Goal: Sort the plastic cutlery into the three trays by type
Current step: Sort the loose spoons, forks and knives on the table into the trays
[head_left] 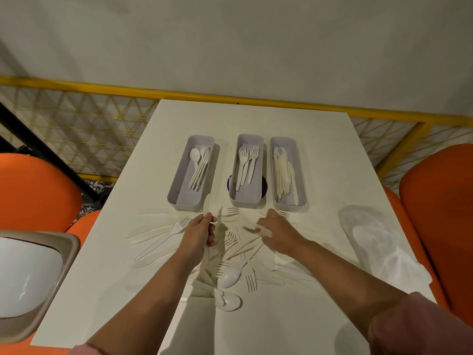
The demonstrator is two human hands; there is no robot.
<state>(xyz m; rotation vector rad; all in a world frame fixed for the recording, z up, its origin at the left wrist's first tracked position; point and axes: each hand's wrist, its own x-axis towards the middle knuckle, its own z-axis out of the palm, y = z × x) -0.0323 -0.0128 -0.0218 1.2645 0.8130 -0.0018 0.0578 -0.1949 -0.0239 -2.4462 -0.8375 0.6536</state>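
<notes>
Plastic cutlery (pixel 229 278), white, loose heap on the table (pixel 256 119) just nearer than the fork tray (pixel 245 204), spoon tray (pixel 185 204) left and knife tray (pixel 290 208) right of it; left hand (pixel 201 230) grips one handle, right hand (pixel 277 231) pinches another, types unclear: confirm each head, then lay lengthwise.

spoon tray (pixel 184 198) left | fork tray (pixel 245 198) middle | knife tray (pixel 289 204) right | pile (pixel 230 275) before

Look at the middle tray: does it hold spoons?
No, the middle tray holds forks, while the spoons lie in the left tray.
</notes>
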